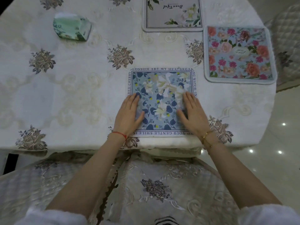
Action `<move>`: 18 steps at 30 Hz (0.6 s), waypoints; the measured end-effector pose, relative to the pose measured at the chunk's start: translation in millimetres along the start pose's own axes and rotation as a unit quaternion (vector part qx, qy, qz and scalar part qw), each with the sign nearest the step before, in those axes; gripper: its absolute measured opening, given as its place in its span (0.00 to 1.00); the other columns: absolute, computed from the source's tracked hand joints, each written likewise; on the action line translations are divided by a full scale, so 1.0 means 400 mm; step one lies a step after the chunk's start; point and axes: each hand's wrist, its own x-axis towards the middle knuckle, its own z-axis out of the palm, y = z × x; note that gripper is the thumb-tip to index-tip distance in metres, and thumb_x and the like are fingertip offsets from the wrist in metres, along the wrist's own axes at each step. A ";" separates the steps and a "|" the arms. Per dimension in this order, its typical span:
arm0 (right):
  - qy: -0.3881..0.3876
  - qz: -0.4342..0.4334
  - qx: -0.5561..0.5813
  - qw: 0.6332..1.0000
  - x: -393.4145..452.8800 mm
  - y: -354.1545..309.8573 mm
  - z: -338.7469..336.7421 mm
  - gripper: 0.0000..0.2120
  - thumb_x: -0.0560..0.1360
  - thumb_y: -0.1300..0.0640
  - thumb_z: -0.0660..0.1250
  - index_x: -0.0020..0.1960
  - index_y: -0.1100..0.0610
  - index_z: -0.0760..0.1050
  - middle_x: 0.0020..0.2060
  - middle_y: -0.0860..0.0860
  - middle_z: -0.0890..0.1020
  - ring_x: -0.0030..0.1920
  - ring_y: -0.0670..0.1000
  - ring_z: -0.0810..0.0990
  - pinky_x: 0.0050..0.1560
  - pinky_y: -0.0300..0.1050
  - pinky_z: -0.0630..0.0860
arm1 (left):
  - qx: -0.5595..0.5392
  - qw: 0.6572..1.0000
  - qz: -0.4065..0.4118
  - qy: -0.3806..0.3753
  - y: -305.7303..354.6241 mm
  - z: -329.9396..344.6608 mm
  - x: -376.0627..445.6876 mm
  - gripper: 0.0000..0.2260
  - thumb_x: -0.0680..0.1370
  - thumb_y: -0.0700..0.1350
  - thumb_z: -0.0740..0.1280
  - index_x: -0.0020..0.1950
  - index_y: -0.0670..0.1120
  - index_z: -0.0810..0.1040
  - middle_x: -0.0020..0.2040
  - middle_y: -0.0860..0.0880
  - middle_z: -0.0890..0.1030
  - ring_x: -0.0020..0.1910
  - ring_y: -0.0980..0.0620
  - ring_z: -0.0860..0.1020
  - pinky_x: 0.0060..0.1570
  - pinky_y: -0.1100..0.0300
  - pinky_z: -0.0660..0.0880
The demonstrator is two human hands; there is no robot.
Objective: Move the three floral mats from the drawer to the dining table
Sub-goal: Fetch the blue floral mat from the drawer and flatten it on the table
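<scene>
Blue mat (pixel 162 101) lies lower centre, left hand (pixel 129 113) and right hand (pixel 193 112) flat, fingers spread, gripping nothing (probably smoothing it); two other mats upper right.

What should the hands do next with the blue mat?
Probably just lift both hands away. The left hand and right hand lie flat on the blue mat, which sits square near the table edge. The pink mat and grey mat are already down, so all three seem placed.

Green tissue pack (pixel 72 27) on embroidered white tablecloth (pixel 65 88), padded chair cover (pixel 162 184) below, glossy floor (pixel 276 143) at right
</scene>
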 end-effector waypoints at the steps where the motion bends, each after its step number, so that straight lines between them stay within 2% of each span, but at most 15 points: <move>1: 0.001 -0.008 0.004 1.000 0.028 -0.013 -0.010 0.33 0.82 0.40 0.47 0.80 0.56 0.43 0.79 0.50 0.45 0.79 0.47 0.40 0.78 0.45 0.40 | 0.004 1.000 0.011 0.004 0.005 -0.007 0.028 0.28 0.81 0.54 0.59 0.77 0.41 0.60 0.78 0.43 0.60 0.77 0.45 0.57 0.77 0.53 0.52; 6: -0.024 -0.065 -0.015 0.997 0.217 -0.080 -0.033 0.33 0.82 0.42 0.51 0.80 0.56 0.43 0.80 0.51 0.45 0.79 0.50 0.40 0.77 0.45 0.37 | 0.020 0.998 0.042 -0.043 0.027 -0.018 0.201 0.30 0.81 0.52 0.59 0.79 0.42 0.55 0.79 0.44 0.56 0.79 0.45 0.51 0.78 0.53 0.48; 10: -0.055 -0.087 -0.050 0.993 0.329 -0.100 -0.032 0.36 0.81 0.40 0.53 0.80 0.56 0.43 0.80 0.51 0.45 0.79 0.52 0.41 0.77 0.48 0.38 | 0.045 0.995 0.058 -0.069 0.033 -0.020 0.306 0.31 0.81 0.54 0.58 0.79 0.42 0.52 0.80 0.44 0.52 0.79 0.44 0.47 0.78 0.52 0.45; 15: -0.048 -0.090 -0.057 0.993 0.348 -0.088 -0.016 0.38 0.80 0.36 0.51 0.80 0.56 0.44 0.80 0.51 0.47 0.79 0.51 0.43 0.78 0.49 0.40 | 0.033 0.997 0.021 -0.074 0.021 0.014 0.330 0.29 0.82 0.54 0.55 0.80 0.46 0.50 0.81 0.46 0.50 0.79 0.47 0.48 0.78 0.52 0.46; 18: -0.038 -0.065 -0.064 0.995 0.332 -0.050 -0.022 0.42 0.78 0.31 0.50 0.80 0.56 0.42 0.80 0.50 0.46 0.79 0.50 0.43 0.78 0.48 0.40 | 0.029 0.998 -0.007 -0.062 0.006 0.022 0.322 0.32 0.81 0.59 0.55 0.80 0.47 0.48 0.81 0.48 0.50 0.79 0.49 0.48 0.78 0.52 0.46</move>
